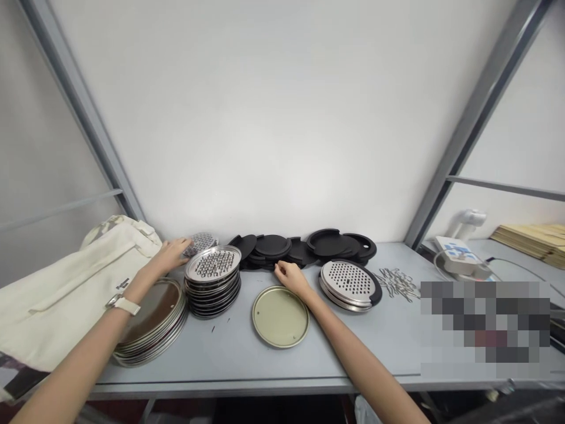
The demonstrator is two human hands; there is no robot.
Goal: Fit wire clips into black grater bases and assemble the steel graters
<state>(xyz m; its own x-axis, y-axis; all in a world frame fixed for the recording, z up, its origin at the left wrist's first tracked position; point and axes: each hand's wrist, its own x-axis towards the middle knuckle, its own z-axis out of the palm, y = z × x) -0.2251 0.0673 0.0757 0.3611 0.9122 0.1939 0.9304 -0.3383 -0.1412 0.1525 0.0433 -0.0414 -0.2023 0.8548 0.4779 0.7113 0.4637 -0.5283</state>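
Note:
At the back left, my left hand [175, 252] has its fingers closed at the left edge of a round metal grater disc [202, 242]. Just in front of that disc rises a stack of grater discs [216, 265] with dark rims. My right hand [289, 275] is curled close to the front of the black round plastic pieces [270, 246]; whatever its fingers may hold is hidden. Below it, a round gold-coloured metal lid [281, 318] lies flat on the table. Left of the grater stack stands a pile of similar round metal lids [152, 318], partly behind my left forearm.
To the right sit stacked grater discs [348, 284] with a black edge piece, beside a heap of small metal clips [397, 284]. A cream cloth bag [79, 282] lies at the left. Grey metal posts [468, 118] and a white wall [282, 118] bound the table's back.

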